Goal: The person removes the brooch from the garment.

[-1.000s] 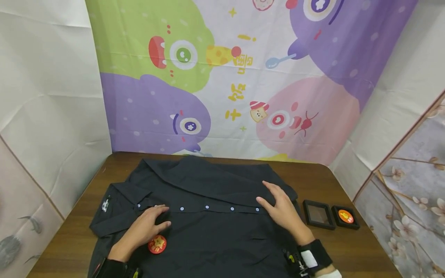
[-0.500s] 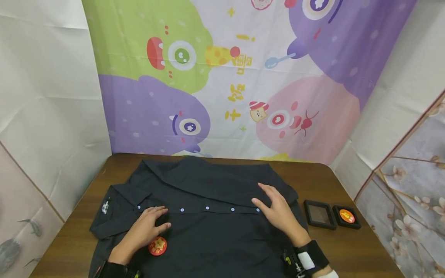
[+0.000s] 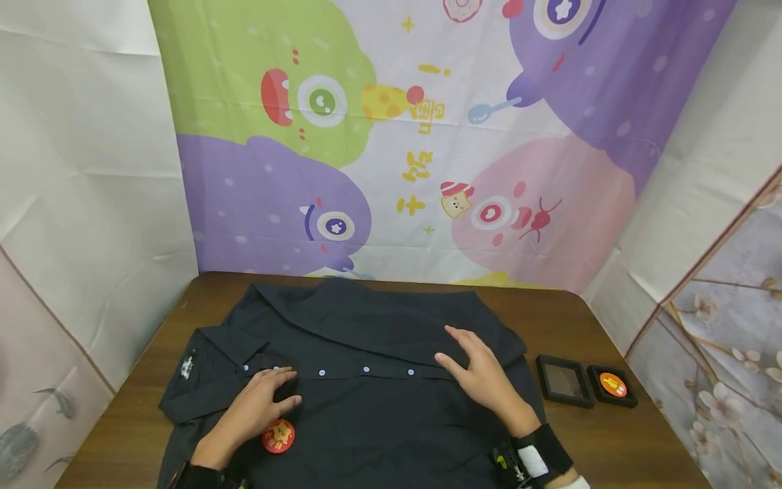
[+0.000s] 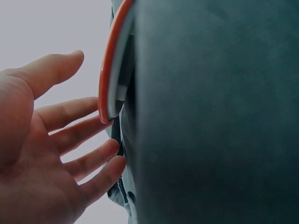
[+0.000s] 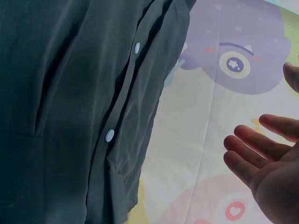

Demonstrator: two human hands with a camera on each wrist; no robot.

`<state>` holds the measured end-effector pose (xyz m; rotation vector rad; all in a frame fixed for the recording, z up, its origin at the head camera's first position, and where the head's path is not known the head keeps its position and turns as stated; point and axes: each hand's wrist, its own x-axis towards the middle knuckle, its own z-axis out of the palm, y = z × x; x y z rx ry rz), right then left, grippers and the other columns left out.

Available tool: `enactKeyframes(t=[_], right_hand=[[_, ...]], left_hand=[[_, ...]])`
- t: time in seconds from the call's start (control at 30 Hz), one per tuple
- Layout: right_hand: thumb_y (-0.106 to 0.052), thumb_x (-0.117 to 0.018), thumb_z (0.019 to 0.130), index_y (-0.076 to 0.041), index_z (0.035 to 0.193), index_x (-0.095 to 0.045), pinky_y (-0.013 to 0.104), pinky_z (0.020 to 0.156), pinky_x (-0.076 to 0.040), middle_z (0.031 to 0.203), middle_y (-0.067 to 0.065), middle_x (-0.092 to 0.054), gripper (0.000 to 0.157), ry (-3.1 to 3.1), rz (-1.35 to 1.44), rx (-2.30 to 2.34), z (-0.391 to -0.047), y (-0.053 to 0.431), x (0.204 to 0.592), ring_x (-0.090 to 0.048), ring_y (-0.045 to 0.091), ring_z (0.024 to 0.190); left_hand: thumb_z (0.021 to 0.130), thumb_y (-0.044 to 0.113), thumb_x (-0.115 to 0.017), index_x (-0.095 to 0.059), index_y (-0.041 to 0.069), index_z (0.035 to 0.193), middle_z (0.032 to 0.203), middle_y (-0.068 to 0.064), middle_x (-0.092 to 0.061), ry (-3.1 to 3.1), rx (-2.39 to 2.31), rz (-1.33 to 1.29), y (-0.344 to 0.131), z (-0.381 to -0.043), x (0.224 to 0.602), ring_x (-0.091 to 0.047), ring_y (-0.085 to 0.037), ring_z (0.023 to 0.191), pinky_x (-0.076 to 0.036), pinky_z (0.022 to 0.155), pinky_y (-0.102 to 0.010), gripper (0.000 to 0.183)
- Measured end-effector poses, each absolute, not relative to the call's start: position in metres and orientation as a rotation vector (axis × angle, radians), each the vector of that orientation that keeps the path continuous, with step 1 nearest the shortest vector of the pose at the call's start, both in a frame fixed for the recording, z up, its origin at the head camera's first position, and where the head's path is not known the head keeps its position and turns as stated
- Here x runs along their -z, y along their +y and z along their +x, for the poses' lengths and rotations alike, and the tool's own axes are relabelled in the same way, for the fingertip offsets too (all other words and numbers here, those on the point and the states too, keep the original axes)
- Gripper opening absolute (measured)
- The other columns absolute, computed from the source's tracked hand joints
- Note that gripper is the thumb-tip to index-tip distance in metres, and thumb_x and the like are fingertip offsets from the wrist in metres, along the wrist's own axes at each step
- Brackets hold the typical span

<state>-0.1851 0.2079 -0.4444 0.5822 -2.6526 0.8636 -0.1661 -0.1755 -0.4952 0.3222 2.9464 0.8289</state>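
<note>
A dark button-up shirt (image 3: 366, 421) is spread on the table, with pale buttons along its placket. My left hand (image 3: 253, 401) lies over the shirt's left part with fingers extended, just above a round red badge with a yellow star (image 3: 278, 436). In the left wrist view the badge (image 4: 111, 65) shows edge-on beside the fingers; whether they touch it I cannot tell. My right hand (image 3: 482, 377) hovers over the right part of the shirt, fingers spread, holding nothing. In the right wrist view that hand (image 5: 271, 163) is apart from the cloth.
To the right on the wooden table (image 3: 611, 448) lie a black frame with a clear window (image 3: 565, 380) and a smaller black frame holding an orange round badge (image 3: 613, 385). A cartoon cloth (image 3: 403, 251) hangs behind the table. White sheets (image 3: 98, 170) flank it.
My right hand has shifted a little to the left over the shirt and now covers its rightmost button. The left hand and the badge stay nearly in place.
</note>
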Motion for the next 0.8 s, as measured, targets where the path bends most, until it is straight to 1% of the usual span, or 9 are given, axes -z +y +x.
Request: enactKeyframes(t=[0.27, 0.43, 0.8], right_hand=[[-0.039, -0.059, 0.089, -0.010, 0.136, -0.046, 0.055, 0.094, -0.045, 0.131, 0.016, -0.052, 0.056, -2.688, 0.606, -0.853, -0.182, 0.202, 0.445, -0.049, 0.032, 0.120], [-0.041, -0.058, 0.090, -0.012, 0.137, -0.044, 0.053, 0.095, -0.045, 0.132, 0.014, -0.052, 0.056, -2.696, 0.630, -0.870, -0.180, 0.197, 0.446, -0.049, 0.030, 0.120], [-0.042, -0.058, 0.089, -0.017, 0.138, -0.043, 0.052, 0.095, -0.046, 0.134, 0.010, -0.050, 0.057, -2.739, 0.624, -0.904, -0.177, 0.185, 0.450, -0.048, 0.027, 0.122]], left_hand=[[0.082, 0.032, -0.068, -0.061, 0.006, 0.119, 0.123, -0.017, -0.060, 2.946, -0.808, 0.280, -0.172, -0.164, 0.493, -0.047, -0.037, 0.116, -0.040, 0.095, -0.058, 0.046], [0.081, 0.030, -0.069, -0.061, 0.006, 0.118, 0.124, -0.018, -0.059, 2.951, -0.812, 0.278, -0.172, -0.162, 0.493, -0.047, -0.038, 0.116, -0.040, 0.095, -0.059, 0.045], [0.082, 0.035, -0.068, -0.059, 0.007, 0.121, 0.126, -0.018, -0.057, 2.911, -0.804, 0.304, -0.174, -0.165, 0.490, -0.045, -0.040, 0.119, -0.039, 0.095, -0.061, 0.048]])
